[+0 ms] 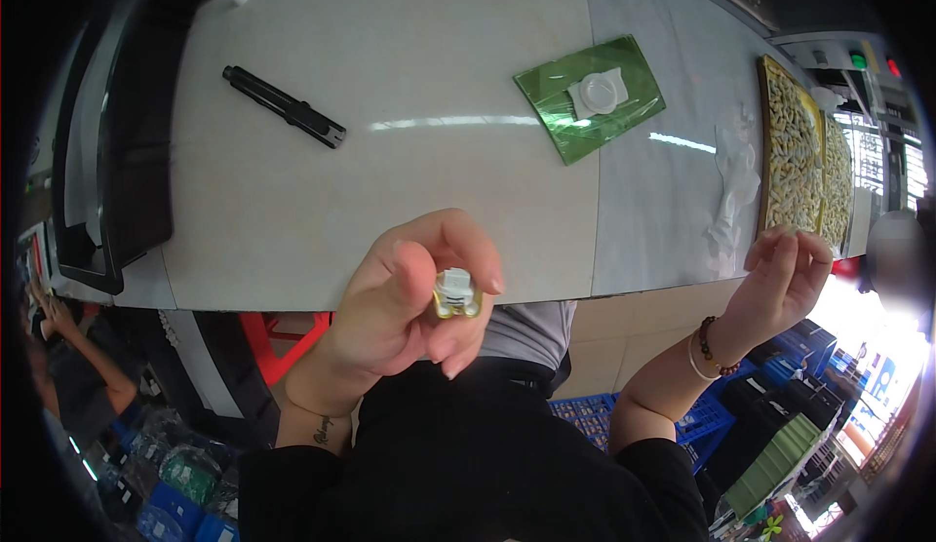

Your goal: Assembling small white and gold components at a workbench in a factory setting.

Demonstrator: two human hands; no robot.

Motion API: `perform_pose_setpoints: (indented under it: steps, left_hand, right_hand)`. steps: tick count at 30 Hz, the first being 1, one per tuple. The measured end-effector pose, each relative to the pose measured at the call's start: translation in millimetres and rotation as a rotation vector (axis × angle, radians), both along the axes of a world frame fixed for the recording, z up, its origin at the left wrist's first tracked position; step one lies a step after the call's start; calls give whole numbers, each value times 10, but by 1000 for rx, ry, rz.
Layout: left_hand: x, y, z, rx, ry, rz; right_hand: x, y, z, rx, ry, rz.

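My left hand [390,293] is raised before my body at the table's near edge, palm turned up. Its thumb and curled fingers close around a small white plastic piece with yellow edges [455,293]. To the right, my right hand [785,279] hovers near the close end of a shallow yellow tray [813,113] full of small pale-yellow pieces [788,152]. The fingertips of that hand are pinched together. Whatever may be between them is too small to make out.
A black pen-like tool [283,105] lies on the table [439,55]. Farther right is a green wrapped packet [614,137] bearing a white round part [598,94]. Crumpled clear plastic [736,186] lies before the tray. A black frame [127,142] borders the left; another person's arm [93,347] shows there.
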State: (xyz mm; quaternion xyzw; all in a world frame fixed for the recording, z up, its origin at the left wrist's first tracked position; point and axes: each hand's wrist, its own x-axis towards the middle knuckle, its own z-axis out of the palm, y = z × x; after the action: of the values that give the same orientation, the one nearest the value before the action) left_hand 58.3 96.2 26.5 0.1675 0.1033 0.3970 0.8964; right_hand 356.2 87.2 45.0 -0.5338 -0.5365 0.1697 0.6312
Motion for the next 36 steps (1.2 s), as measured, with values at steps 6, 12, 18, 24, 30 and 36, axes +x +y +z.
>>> perform_pose_setpoints:
  steps: [6,12,18,24,30,36]
  left_hand:
    - [-96,27,-64,110,148,31]
    - [-185,-37,-67,-10,-18,93]
    - [-157,1,10,11,177,162]
    - [-231,-56,-143,-23,-119,41]
    - [-264,-39,-106,-24,-38,66]
    - [-255,-4,-51,-76,-25,64]
  right_hand:
    - [-474,82,37,-74,9,219]
    - [-755,341,168,-316,-75,254]
    - [-748,676,91,-256,-471,250]
    - [-809,827,-32,-158,-694,268]
    - [-845,835,-47,-156,-760,281]
    - [-860,828,-44,-154,-829,279]
